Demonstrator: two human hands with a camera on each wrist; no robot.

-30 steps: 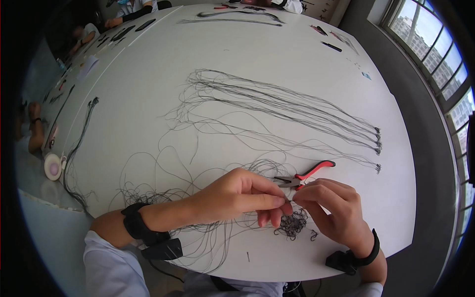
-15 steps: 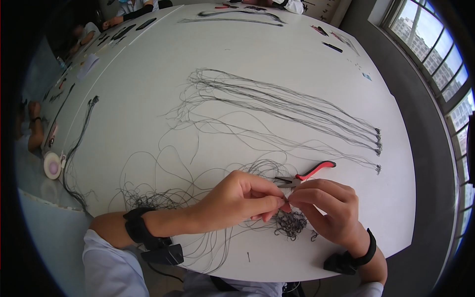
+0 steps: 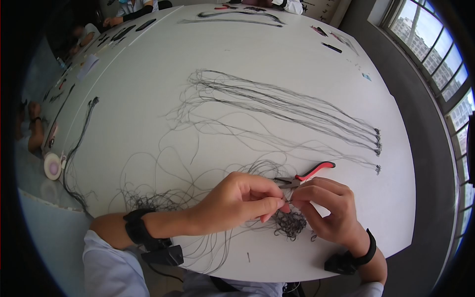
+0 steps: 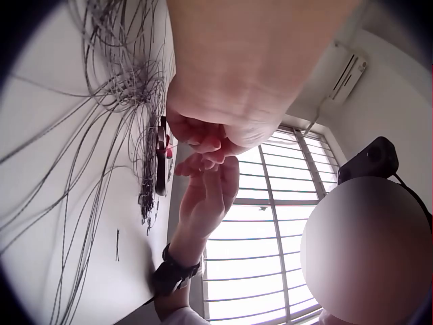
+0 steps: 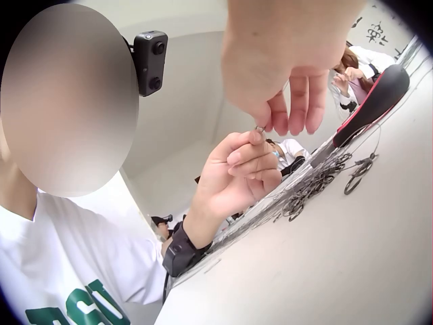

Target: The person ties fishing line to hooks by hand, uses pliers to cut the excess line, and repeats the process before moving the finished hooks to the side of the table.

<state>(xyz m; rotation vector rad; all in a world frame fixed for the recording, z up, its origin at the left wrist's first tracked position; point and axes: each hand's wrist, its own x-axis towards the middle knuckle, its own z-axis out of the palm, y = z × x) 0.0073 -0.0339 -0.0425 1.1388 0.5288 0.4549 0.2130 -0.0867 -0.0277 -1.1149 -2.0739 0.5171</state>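
Your left hand (image 3: 242,202) and right hand (image 3: 337,204) both pinch the small thread end (image 5: 260,128), held between them near the curly pile (image 3: 291,226). It seems light, bendable, perhaps slippery; better hold close to its tip.

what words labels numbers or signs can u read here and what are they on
"SU", in green on the white shirt; the character before it is cut off.
Wall writing: dark characters, too small and blurred to read.
No other text is legible.
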